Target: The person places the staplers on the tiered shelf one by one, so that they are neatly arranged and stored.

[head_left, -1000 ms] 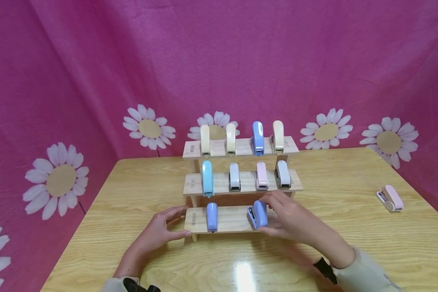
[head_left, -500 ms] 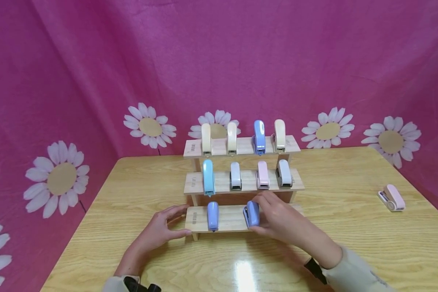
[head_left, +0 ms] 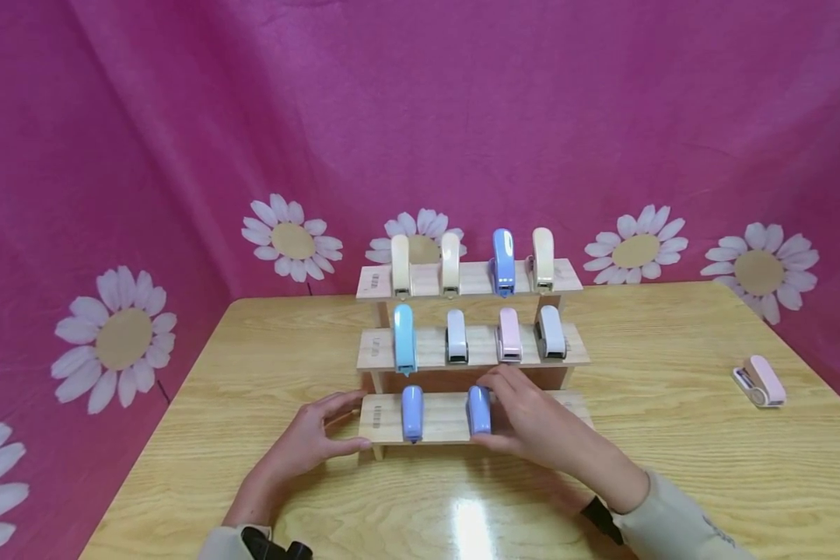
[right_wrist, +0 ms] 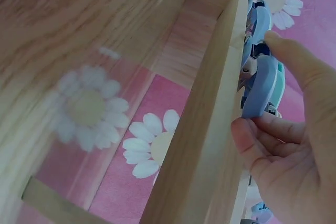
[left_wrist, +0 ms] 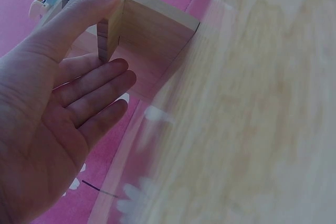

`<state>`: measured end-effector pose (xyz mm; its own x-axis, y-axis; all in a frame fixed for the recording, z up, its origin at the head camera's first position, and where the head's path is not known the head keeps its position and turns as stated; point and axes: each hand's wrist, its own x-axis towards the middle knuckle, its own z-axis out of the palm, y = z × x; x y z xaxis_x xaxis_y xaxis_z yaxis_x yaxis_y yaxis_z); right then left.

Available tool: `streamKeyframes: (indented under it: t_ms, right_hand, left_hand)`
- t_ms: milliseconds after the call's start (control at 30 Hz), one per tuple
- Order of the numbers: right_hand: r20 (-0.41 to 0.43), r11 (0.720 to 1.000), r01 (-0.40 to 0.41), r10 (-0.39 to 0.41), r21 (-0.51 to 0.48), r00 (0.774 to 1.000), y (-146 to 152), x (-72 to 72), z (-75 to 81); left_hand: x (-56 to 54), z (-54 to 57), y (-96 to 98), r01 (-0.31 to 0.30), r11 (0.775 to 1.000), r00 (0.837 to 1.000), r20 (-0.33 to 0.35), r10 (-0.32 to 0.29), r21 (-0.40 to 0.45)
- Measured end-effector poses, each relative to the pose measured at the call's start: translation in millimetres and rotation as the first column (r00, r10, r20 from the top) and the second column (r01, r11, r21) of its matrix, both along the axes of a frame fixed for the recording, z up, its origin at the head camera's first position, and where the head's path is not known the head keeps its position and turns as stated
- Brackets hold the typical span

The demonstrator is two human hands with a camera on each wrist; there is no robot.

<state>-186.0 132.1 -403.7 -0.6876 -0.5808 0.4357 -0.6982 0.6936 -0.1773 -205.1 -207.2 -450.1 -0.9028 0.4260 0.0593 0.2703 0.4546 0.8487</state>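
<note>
My right hand (head_left: 532, 416) holds a small blue-violet stapler (head_left: 479, 410) on the bottom step of a wooden three-step rack (head_left: 437, 424). Fingers sit at its far end and the thumb at its near end, as the right wrist view also shows with the stapler (right_wrist: 260, 90) between them. A matching stapler (head_left: 412, 412) stands to its left on the same step. At the rack's left end, my left hand (head_left: 304, 439) spans the board, thumb at the front corner and fingers at the back. In the left wrist view, that thumb meets the board's edge (left_wrist: 105, 38).
The middle step bears a light-blue stapler (head_left: 404, 340), a pink one (head_left: 509, 334) and two pale ones. On the top step stand a blue stapler (head_left: 503, 260) and several cream ones. Another pink stapler (head_left: 761, 381) lies far right on the wooden table (head_left: 672, 435), before a pink flowered cloth.
My right hand has slid the blue-violet stapler left along the bottom step and turned it from slanted to straight, in line with its neighbour. The left hand stays at the rack's end.
</note>
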Motion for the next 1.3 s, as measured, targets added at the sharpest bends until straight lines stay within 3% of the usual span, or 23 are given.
streamKeyframes:
  t_ms: [200, 400, 633, 733, 833, 933, 1100, 1300]
  right_hand:
    - [-0.027, 1.000, -0.001, 0.001, -0.006, 1.000, 1.8, 0.9, -0.8]
    - [-0.148, 0.988, -0.114, 0.098, -0.107, 0.984, 14.2, 4.1, 6.4]
    - [-0.210, 0.923, -0.253, 0.196, -0.290, 0.958, 47.3, 0.6, 21.2]
    - [-0.276, 0.893, -0.295, 0.206, -0.340, 0.939, 66.0, -5.2, 23.1]
    - [-0.297, 0.870, -0.309, 0.200, -0.385, 0.934, 90.4, -13.6, 20.8]
    - [-0.262, 0.864, -0.279, 0.179, -0.420, 0.948, 116.9, -19.2, 17.6]
    - [-0.163, 0.868, -0.163, 0.096, -0.470, 0.982, 157.3, -20.4, 13.9]
    - [-0.027, 0.871, 0.053, -0.076, -0.489, 0.997, 210.7, -21.5, -0.1]
  left_hand:
    - [-1.3, -0.6, 0.9, -0.008, 1.000, 1.000, 0.017, 0.007, 0.011]
    - [-1.2, -0.9, 0.4, 0.011, 1.000, 1.000, -0.004, -0.010, 0.011]
    - [-1.4, 0.3, 0.3, 0.010, 1.000, 1.000, -0.007, -0.010, 0.000]
    - [-0.7, -0.1, 0.2, 0.013, 1.000, 1.000, -0.015, -0.013, -0.001]
    - [-0.2, -1.0, 0.0, 0.012, 1.000, 1.000, -0.024, -0.012, 0.001]
    - [0.2, -1.2, 0.0, 0.011, 1.000, 1.000, -0.025, -0.011, 0.002]
    - [1.0, -1.1, -0.4, 0.015, 1.000, 1.000, -0.018, -0.015, 0.007]
    - [0.5, -0.6, -0.3, 0.011, 1.000, 1.000, 0.000, -0.011, 0.010]
